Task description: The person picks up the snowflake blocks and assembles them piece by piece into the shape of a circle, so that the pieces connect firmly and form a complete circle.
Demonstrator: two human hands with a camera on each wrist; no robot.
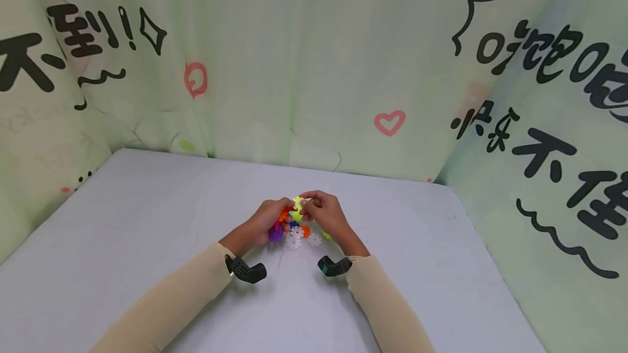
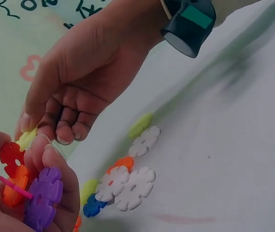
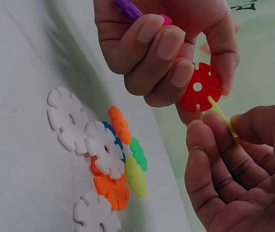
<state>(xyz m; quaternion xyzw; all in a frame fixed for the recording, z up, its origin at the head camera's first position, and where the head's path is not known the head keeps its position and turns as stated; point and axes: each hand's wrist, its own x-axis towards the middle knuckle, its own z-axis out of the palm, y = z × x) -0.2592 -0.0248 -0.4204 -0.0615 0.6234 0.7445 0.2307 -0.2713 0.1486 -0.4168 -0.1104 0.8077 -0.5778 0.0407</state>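
Note:
My left hand holds a joined chain of notched plastic discs: a purple disc, a pink disc seen edge-on, an orange disc and a red disc. Thumb and fingers of my right hand pinch a yellow disc, its edge at a slot in the rim of the red one. Both hands are raised over the table, close together. Below them lie loose discs, among them a white disc, a blue disc and a green disc.
The loose discs form a small pile on the white-covered table, with another white disc towards the right. A printed curtain hangs behind the table and along its sides. Each wrist carries a black camera band.

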